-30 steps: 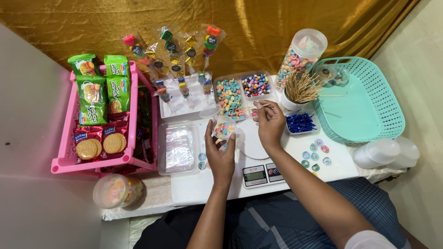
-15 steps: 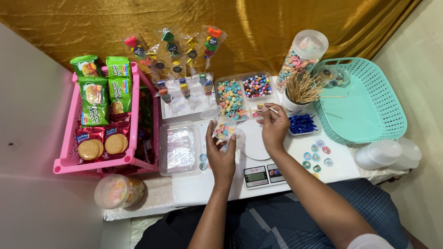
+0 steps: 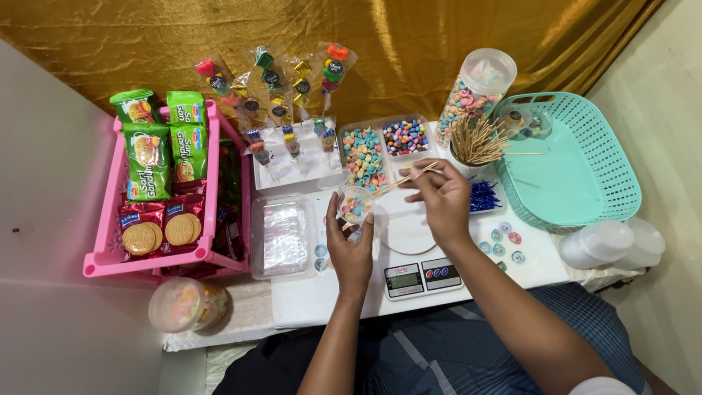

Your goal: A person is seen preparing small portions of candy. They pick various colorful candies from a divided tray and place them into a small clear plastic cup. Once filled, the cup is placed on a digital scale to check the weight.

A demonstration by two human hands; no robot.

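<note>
My left hand (image 3: 350, 247) holds a small clear bag of coloured candies (image 3: 356, 205) above the white table. My right hand (image 3: 436, 197) grips a thin wooden stick (image 3: 395, 183) whose tip reaches into the bag's mouth. Just beyond the hands lies a clear two-part tray (image 3: 385, 145) of pastel and bright candies. Under my right hand sits a white digital scale (image 3: 413, 252) with a round plate.
A pink crate (image 3: 106, 252) of biscuit and snack packs stands left. A teal basket (image 3: 578, 164), a cup of wooden sticks (image 3: 475, 140) and a tall candy jar (image 3: 477, 88) stand right. Wrapped candy skewers (image 3: 281, 99) stand at the back. A clear lidded box (image 3: 283, 235) and round stickers (image 3: 503, 242) lie nearby.
My right hand has shifted slightly left and brought the stick's tip into the bag. My left hand has tilted the bag a little.
</note>
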